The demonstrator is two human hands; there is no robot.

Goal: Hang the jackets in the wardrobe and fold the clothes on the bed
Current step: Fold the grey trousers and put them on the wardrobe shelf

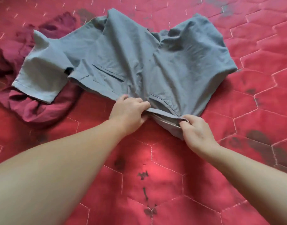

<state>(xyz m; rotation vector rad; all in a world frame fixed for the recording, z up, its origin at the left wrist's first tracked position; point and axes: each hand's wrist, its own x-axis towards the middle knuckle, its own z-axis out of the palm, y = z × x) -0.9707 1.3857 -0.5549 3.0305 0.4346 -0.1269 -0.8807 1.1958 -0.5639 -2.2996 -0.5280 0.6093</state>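
While gripped by both hands (129, 109) (197, 132), grey trousers' (139, 59) waistband edge.

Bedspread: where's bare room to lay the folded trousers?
Free: the bedspread right of the grey trousers, and the near stretch between the forearms. Crowded: the left, where the maroon garment lies partly under a trouser leg. The left hand and right hand grip the waistband.

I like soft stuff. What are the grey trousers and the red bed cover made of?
The grey trousers look like thin woven cloth, maybe cotton, matte: they crease finely and bunch where the left hand and right hand grip the waistband. The red bed cover looks like padded quilted fabric, matte: pale stitching marks out hexagons. Exact fibres cannot be told.
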